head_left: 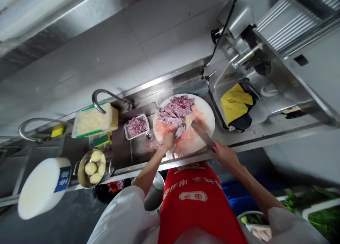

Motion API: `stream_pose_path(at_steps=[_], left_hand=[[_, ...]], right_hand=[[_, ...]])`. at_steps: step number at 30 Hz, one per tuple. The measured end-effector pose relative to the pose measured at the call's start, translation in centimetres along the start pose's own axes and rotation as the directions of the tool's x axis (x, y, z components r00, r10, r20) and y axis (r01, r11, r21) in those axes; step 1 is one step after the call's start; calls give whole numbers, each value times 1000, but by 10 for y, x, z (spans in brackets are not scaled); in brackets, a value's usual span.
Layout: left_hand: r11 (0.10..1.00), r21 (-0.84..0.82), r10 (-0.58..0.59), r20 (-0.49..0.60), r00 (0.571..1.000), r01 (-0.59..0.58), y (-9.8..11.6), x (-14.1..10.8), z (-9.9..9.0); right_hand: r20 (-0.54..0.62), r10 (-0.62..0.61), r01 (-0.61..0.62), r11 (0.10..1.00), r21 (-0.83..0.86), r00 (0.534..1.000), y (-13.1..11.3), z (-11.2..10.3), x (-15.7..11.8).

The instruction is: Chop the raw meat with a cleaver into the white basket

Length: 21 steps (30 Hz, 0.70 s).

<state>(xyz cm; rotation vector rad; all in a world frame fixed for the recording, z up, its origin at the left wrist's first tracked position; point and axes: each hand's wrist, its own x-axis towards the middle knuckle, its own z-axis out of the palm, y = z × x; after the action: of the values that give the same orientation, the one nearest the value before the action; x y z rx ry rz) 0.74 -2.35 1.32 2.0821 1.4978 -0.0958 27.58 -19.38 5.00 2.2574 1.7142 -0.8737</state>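
Note:
A round white cutting board (pixel 208 112) with reddish smears lies on the steel counter. My right hand (pixel 225 154) is wrapped round the handle of a cleaver (pixel 202 133), whose blade is over the right part of the board. At the board's front left, my left hand (pixel 168 141) is closed on one end of a piece of raw meat (pixel 180 131); its fingertips are partly hidden. Behind that piece rests a pile of raw, pinkish-purple meat (pixel 176 108). A white tray (pixel 127 136) of chopped meat stands left of the board.
A steel pot (pixel 82 169) of peeled potatoes, a lidded plastic box (pixel 114 119) and a thick white board (pixel 34 190) are on the left. Two curved faucets (pixel 99 95) rise behind. On the right, a slicing machine (pixel 255 59) stands near a yellow cloth (pixel 236 103).

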Motion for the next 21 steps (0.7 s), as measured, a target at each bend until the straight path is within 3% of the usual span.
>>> stream_pose_path(at_steps=[4, 7, 11, 13, 17, 19, 21], left_hand=[[997, -81, 10, -44, 999, -14, -8, -9, 11], [981, -136, 124, -125, 984, -141, 7, 10, 10], [947, -122, 278, -142, 950, -296, 32, 34, 12], [966, -66, 237, -169, 957, -251, 35, 30, 17], [993, 121, 39, -179, 983, -17, 20, -8, 30], [991, 121, -40, -129, 991, 56, 8, -32, 34], [995, 21, -97, -110, 989, 99, -2, -53, 35]], right_hand=[[47, -83, 81, 996, 30, 995, 10, -14, 11], [29, -102, 102, 995, 13, 994, 18, -19, 19], [1, -54, 54, 998, -9, 999, 21, -19, 19], [-3, -6, 6, 999, -32, 1000, 19, -19, 16], [13, -7, 7, 998, -59, 1000, 17, -21, 10], [16, -26, 27, 996, -86, 1000, 15, -25, 7], [4, -63, 63, 993, -100, 998, 9, -29, 6]])
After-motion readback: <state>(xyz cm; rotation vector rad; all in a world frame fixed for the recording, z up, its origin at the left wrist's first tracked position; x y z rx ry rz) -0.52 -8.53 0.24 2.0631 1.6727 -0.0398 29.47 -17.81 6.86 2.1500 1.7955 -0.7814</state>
